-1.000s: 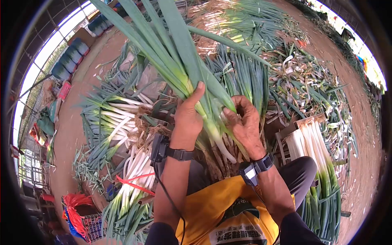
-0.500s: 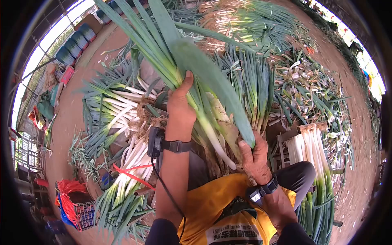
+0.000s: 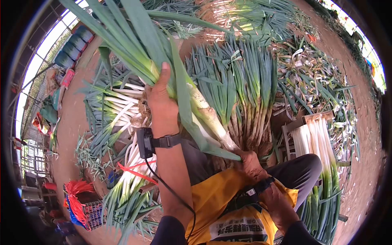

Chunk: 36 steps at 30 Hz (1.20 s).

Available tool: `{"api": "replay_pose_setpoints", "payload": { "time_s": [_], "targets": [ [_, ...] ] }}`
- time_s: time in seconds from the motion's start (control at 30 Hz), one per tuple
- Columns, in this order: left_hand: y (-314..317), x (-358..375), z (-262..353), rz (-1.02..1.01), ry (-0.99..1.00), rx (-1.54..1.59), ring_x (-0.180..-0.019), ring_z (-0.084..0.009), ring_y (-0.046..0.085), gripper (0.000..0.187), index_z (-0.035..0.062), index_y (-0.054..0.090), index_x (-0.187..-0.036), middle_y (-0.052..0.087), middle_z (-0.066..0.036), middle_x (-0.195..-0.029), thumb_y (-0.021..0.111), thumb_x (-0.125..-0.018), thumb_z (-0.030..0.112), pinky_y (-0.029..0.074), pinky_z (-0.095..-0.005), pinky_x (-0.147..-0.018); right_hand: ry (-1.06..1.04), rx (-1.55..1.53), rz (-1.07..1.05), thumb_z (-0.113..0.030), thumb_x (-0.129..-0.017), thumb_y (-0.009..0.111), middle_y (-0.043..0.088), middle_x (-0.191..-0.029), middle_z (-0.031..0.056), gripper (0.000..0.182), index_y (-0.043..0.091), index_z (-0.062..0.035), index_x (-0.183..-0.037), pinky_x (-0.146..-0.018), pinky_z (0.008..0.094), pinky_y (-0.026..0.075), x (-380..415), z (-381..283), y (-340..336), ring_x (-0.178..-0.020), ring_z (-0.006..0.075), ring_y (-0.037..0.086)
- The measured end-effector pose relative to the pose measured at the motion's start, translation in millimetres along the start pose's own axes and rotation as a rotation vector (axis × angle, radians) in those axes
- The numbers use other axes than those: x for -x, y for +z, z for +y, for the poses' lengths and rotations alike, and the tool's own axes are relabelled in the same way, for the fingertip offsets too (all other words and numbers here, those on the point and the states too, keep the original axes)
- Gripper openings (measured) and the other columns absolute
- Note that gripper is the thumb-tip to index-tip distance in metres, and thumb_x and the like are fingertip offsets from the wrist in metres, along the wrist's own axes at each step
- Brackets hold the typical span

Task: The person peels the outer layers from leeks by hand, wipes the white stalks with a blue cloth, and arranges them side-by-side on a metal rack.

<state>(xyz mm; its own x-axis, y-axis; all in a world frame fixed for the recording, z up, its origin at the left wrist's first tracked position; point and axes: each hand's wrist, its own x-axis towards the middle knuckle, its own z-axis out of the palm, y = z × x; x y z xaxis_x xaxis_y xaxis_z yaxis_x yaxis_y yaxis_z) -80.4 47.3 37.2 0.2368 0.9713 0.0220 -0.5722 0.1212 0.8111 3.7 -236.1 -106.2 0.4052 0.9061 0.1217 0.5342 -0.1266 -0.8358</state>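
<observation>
Thick leeks [image 3: 200, 100] with brown-flecked pale shanks [image 3: 216, 126] lie clasped in the left hand [image 3: 162, 100], green leaves [image 3: 147, 36] toward eleven o'clock, shanks toward four. The right hand [image 3: 250, 163] pinches a bent-down leaf [image 3: 185, 108]. Upright leek bundles [image 3: 253, 77] edge two o'clock; at nine, dirt floor [image 3: 71, 110] spreads beyond a leek pile [image 3: 118, 108].

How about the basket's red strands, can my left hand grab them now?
Probably not: your left hand grips leeks, so would likely need freeing first, though the red strands lie uncovered.
</observation>
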Motion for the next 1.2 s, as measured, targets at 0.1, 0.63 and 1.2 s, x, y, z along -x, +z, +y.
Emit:
{"api": "replay_pose_setpoints", "payload": {
  "time_s": [0.1,0.63,1.2],
  "targets": [
    [-7,-7,6,-0.021,0.014,0.046,-0.099,-0.0220,0.065,0.045,0.0032,0.058,-0.126,0.065,-0.008,-0.115,0.078,-0.088,0.015,0.055,-0.0386,-0.083,0.060,0.175,-0.040,-0.005,-0.079,0.064,0.064,-0.074,0.0204,0.013,0.069,-0.0019,-0.091,-0.065,0.0388,0.053,16,40,13,-0.072,0.0350,0.069],
    [-13,-15,23,0.091,0.196,0.076,-0.106,-0.0203,0.063,0.049,0.0050,0.054,-0.131,0.063,-0.006,-0.120,0.077,-0.089,0.015,0.052,-0.0371,-0.092,0.536,0.293,0.285,-0.024,-0.091,0.064,0.064,-0.118,0.0212,0.040,0.051,-0.0019,-0.123,-0.088,0.0405,0.052,-57,148,-169,-0.107,0.0312,0.064],
    [29,19,-26,-0.160,-0.054,-0.031,-0.102,-0.0147,0.060,0.051,0.0041,0.057,-0.125,0.062,-0.005,-0.115,0.082,-0.084,0.022,0.048,-0.0313,-0.088,-0.227,0.272,0.300,0.005,-0.067,0.068,0.048,-0.133,0.0194,0.086,0.039,-0.0085,-0.147,-0.096,0.0478,0.046,-153,-112,-18,-0.117,0.0417,0.052]
  ]
}}
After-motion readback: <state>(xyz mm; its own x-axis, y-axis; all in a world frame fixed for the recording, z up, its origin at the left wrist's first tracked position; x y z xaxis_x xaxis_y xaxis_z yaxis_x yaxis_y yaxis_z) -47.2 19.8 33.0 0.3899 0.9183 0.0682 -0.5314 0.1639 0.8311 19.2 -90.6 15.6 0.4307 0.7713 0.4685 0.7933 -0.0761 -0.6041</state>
